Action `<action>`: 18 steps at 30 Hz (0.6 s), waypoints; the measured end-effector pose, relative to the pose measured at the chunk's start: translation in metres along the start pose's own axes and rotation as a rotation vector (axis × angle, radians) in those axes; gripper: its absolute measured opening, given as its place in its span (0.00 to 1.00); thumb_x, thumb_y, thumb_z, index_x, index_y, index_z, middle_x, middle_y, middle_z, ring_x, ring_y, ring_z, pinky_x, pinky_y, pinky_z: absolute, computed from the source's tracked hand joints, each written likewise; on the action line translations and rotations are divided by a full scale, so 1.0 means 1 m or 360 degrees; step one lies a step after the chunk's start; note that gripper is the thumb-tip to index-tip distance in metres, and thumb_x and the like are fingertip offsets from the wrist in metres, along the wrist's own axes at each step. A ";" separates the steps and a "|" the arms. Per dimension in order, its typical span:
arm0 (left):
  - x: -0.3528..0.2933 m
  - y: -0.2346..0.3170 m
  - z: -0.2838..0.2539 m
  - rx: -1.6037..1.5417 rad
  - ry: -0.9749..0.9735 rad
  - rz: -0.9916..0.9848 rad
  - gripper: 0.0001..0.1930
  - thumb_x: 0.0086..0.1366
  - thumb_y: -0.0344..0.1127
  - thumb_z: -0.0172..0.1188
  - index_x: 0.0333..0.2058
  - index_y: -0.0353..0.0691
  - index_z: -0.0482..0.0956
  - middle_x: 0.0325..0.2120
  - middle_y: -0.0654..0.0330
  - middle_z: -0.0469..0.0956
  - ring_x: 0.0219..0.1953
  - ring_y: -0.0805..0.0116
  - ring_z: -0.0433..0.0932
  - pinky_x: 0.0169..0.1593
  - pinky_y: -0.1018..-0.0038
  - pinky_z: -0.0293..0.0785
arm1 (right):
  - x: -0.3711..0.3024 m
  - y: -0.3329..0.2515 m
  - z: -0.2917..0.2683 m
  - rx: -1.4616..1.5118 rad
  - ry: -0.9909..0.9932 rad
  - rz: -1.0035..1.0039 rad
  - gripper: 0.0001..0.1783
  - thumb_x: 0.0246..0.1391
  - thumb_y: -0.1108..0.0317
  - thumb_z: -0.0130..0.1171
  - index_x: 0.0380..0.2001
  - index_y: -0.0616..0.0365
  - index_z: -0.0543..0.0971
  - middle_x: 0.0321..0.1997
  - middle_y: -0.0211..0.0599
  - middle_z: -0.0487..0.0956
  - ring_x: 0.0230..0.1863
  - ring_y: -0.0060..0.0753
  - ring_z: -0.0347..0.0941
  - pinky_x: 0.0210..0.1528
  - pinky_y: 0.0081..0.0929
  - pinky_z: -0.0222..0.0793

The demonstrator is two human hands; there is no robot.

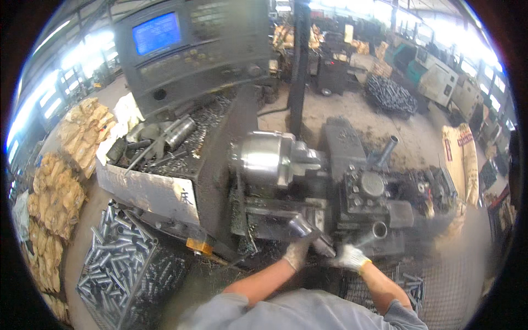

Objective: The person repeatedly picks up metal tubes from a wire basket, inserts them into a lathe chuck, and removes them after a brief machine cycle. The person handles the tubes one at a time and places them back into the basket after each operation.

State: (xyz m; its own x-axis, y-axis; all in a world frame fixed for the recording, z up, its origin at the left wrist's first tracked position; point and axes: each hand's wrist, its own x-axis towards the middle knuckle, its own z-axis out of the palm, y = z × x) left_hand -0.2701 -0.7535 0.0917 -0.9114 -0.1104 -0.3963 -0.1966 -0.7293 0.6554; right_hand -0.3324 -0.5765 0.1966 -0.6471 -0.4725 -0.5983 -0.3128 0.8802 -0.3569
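Observation:
In front of the lathe, a shiny metal tube [302,225] slants from upper left to lower right, its lower part dark. My left hand [297,254], in a pale work glove, is closed against its side; some fingers are hidden behind it. Close by the tube's lower end is my right hand [352,257], in a white glove. Its fingers are blurred, and whether they grip the tube is unclear. Above my hands sits the lathe's large steel chuck [267,159]. The tool carriage [363,192] stands right of the chuck. Another open-ended tube [379,230] points up near my right hand.
A crate of metal tubes [118,253] stands at lower left. Metal chips and tools lie on the machine's tray [148,190]. Upper left is a control panel [203,55] with a blue screen. Stacked sacks [55,187] line the left side. A dark post [298,71] rises behind the chuck.

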 end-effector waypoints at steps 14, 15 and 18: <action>-0.013 0.006 -0.015 -0.0466 -0.0211 -0.0418 0.21 0.77 0.47 0.51 0.58 0.39 0.77 0.44 0.50 0.86 0.43 0.49 0.87 0.47 0.50 0.86 | -0.280 0.298 0.052 0.0396 0.0240 0.1364 0.40 0.41 0.47 0.79 0.55 0.59 0.84 0.40 0.41 0.90 0.36 0.38 0.86 0.43 0.37 0.82; -0.013 0.005 -0.011 -0.0367 -0.0246 -0.0403 0.20 0.77 0.47 0.53 0.58 0.39 0.77 0.45 0.50 0.86 0.46 0.51 0.87 0.46 0.52 0.86 | -0.287 0.299 0.051 -0.0056 0.0254 0.1511 0.41 0.41 0.47 0.79 0.56 0.58 0.82 0.43 0.45 0.89 0.41 0.44 0.88 0.48 0.41 0.83; -0.023 0.007 -0.006 -0.0470 -0.0083 -0.0328 0.20 0.78 0.49 0.53 0.56 0.39 0.78 0.39 0.56 0.86 0.36 0.55 0.88 0.41 0.56 0.88 | -0.215 0.245 0.025 0.0191 0.1142 0.1151 0.42 0.49 0.50 0.73 0.64 0.59 0.77 0.59 0.55 0.84 0.59 0.50 0.83 0.60 0.39 0.79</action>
State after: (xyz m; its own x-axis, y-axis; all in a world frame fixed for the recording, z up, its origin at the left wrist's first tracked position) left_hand -0.2483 -0.7595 0.1014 -0.8823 0.0881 -0.4624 -0.2721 -0.8970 0.3483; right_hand -0.2521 -0.2605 0.2199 -0.9290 0.3417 -0.1425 0.3634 0.9152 -0.1742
